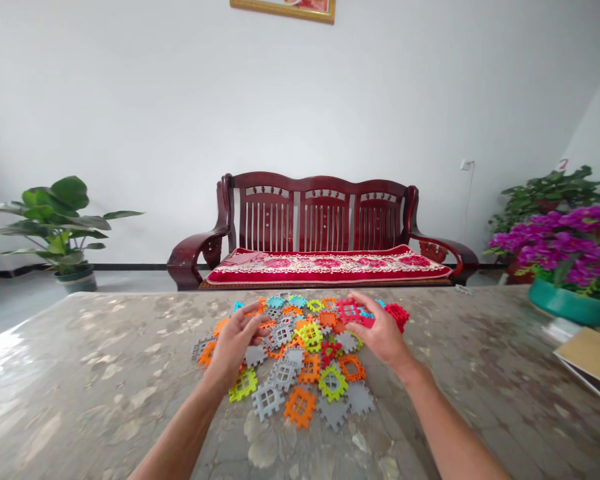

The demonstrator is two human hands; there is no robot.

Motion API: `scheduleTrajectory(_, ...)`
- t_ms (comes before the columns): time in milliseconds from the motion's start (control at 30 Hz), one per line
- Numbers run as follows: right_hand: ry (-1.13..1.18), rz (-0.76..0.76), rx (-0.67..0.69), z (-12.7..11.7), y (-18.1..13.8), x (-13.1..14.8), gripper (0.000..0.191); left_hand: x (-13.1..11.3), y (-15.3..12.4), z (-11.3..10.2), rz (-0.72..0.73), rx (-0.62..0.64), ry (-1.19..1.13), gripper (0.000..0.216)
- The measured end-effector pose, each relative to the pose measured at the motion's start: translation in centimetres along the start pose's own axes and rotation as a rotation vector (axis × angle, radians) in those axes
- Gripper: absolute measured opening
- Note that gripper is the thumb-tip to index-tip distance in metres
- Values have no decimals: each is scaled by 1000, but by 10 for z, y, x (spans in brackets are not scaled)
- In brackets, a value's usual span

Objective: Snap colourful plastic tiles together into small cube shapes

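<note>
On the left of the room, beyond the table (80, 373), a broad-leaved potted plant (55, 213) stands on the floor. The table has a glossy top with a mottled, stone-like pattern in grey and beige.

The left hand (235, 343) lies palm down on the left side of a pile of plastic interlocking tiles (307, 337), its grip loose, with fingers apart and pointing right and away into the heap. The tiles are flat squares with notched, toothed edges and window-like cut-outs, in orange, grey, lime, red and light blue. They lie flat and overlapping, turned every which way, near the middle of the table. The heap's long axis runs left to right. Nearest the person sit a lime tile (243, 385), a grey tile (267, 400) and an orange tile (300, 405).

Behind the pile stands a dark, polished wooden bench (325, 220) with slatted back and a red floral cushion (325, 263).

The right hand (380, 333) rests on the heap's right side, fingers pointing left. A red tile (350, 310) sits between its thumb and fingers, but whether the grip is pressed onto it cannot be told.

At far right, purple flowers (570, 243) fill a teal pot (565, 303), beside a tan book (590, 353).
</note>
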State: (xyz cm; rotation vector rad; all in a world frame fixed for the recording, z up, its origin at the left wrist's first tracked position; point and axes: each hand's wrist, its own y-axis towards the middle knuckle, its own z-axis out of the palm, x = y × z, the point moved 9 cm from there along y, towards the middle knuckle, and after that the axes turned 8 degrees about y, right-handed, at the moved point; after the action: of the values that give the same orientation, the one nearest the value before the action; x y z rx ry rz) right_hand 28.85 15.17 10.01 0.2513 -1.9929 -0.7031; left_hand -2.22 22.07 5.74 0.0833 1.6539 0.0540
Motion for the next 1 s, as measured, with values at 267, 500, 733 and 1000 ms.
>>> scheduleTrajectory(267, 106, 264, -216, -110, 0, -115, 84, 56, 21, -140, 17, -658, 133, 45)
scheduleTrajectory(500, 158, 317, -223, -110, -12, -143, 82, 79, 18, -165, -66, -720, 154, 40)
scheduleTrajectory(733, 153, 284, -218, -114, -10, -149, 76, 86, 25, -164, -80, -685, 161, 42)
scheduleTrajectory(1000, 174, 367, -321, -110, -14, -162, 81, 89, 28, -164, -87, -662, 196, 45)
